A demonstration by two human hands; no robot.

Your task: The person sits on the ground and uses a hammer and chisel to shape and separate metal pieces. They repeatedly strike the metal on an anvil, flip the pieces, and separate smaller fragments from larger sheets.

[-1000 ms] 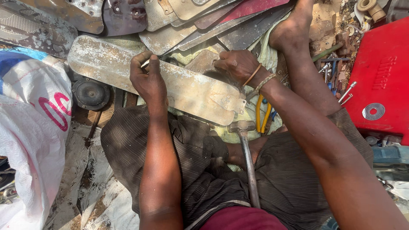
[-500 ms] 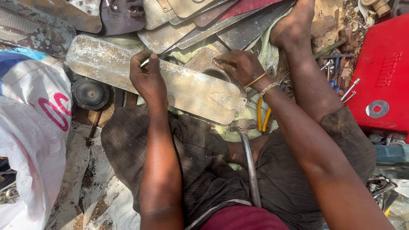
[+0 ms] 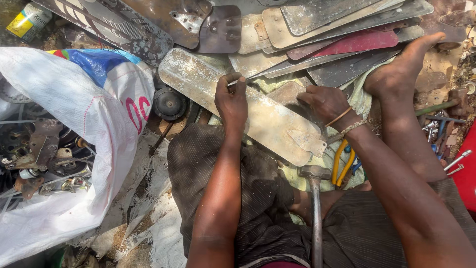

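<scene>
Fan blade (image 3: pixel 258 111): dull, corroded metal; sack (image 3: pixel 64 129): woven white plastic.

The right hand (image 3: pixel 325 101) has slid slightly further over the fan blade (image 3: pixel 267 116).

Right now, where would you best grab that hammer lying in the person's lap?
Grip the hammer by its long handle, low down, coming from above. The head points away toward the fan blade, and the handle lies bare along the lap, clear of both hands.
</scene>
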